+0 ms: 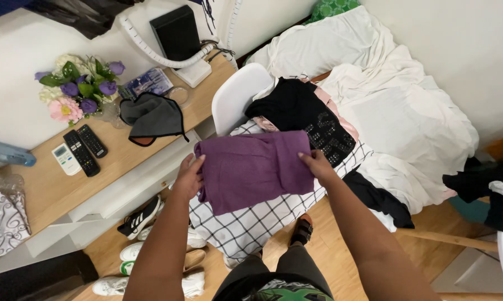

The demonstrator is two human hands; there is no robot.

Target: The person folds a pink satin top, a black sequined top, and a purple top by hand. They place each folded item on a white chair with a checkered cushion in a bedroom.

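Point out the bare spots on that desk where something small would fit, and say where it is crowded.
On the wooden desk, bare wood runs along the front edge, from the remote controls rightward under the grey cloth. Crowded: the back, with the flower bouquet, black box and white hose.

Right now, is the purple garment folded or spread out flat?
Folded. The purple garment forms a compact rectangle with a doubled edge at its lower left, and the left hand and right hand hold its two sides.

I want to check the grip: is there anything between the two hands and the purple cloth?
No. The left hand and right hand grip the folded purple cloth directly at its side edges, above the checked fabric.
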